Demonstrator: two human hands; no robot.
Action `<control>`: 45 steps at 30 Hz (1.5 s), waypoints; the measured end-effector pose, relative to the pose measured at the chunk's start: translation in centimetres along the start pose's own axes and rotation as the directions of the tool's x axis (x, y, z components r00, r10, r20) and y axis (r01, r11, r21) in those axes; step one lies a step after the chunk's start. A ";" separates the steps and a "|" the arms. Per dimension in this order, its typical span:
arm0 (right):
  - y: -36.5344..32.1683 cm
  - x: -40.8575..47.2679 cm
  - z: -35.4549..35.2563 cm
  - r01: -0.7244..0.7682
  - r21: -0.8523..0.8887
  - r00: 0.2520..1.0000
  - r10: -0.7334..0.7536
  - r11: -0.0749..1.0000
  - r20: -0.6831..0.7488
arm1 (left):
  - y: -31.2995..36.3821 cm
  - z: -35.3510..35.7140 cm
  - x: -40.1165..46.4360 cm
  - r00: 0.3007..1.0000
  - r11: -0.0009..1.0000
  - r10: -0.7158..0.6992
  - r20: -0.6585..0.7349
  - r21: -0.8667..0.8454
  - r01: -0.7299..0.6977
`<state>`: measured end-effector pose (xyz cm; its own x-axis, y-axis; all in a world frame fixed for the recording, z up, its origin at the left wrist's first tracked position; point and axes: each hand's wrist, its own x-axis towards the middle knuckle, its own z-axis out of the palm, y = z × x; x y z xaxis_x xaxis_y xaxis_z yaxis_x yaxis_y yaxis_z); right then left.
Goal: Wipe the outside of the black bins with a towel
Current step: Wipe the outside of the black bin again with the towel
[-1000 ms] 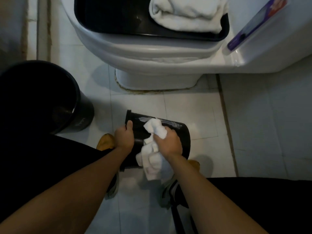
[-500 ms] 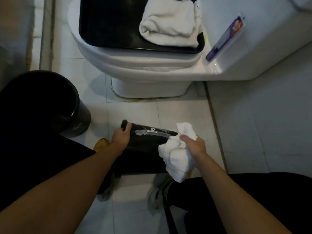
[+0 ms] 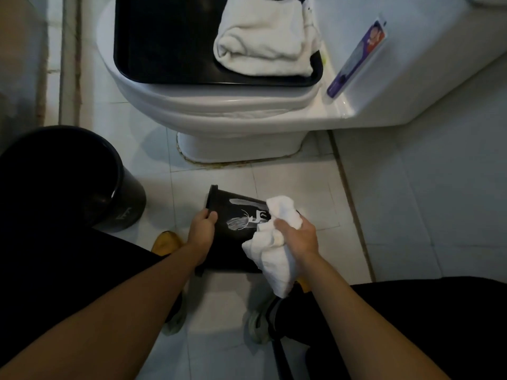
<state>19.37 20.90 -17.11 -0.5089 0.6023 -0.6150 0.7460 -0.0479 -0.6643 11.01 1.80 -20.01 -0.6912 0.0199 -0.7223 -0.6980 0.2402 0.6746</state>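
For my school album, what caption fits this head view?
Right hand wipes tipped small black plastic bin with white towel.

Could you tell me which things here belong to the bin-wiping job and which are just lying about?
Part of the job:
- small black bin, on its side, left hand gripping its rim
- white towel, bunched in the right hand against the bin
- large black bin, upright at left

Lying about:
- folded white towel on the black tray
- toilet
- purple tube

I have 1 view: my head camera looks steeply down, close above both forearms, toward the tiled floor (image 3: 296, 185) and toilet (image 3: 219, 111).
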 end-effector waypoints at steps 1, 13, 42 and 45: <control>0.0 -0.2 0.5 0.037 -0.058 0.999 -0.037 0.998 0.008 | 0.0 0.0 0.2 1.000 1.000 -0.013 -0.002 -0.022 0.013; 1.8 -4.8 10.9 0.300 -0.413 0.954 -0.276 0.860 0.118 | -2.5 0.2 2.6 0.983 0.957 0.181 -0.044 0.240 -0.165; 0.7 -4.0 10.4 0.429 -0.418 0.899 -0.334 0.800 0.283 | -2.0 0.5 3.8 0.981 0.983 0.131 -0.143 0.143 -0.111; 0.4 -1.9 9.0 0.363 -0.499 0.932 -0.298 0.787 0.209 | -1.8 0.7 3.9 0.979 0.988 0.125 -0.158 0.105 -0.109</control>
<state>16.73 12.56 -20.01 -0.7858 0.4089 -0.4640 0.6164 0.5788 -0.5339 9.75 2.13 -24.17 -0.7938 -0.1043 -0.5991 -0.5950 0.3371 0.7297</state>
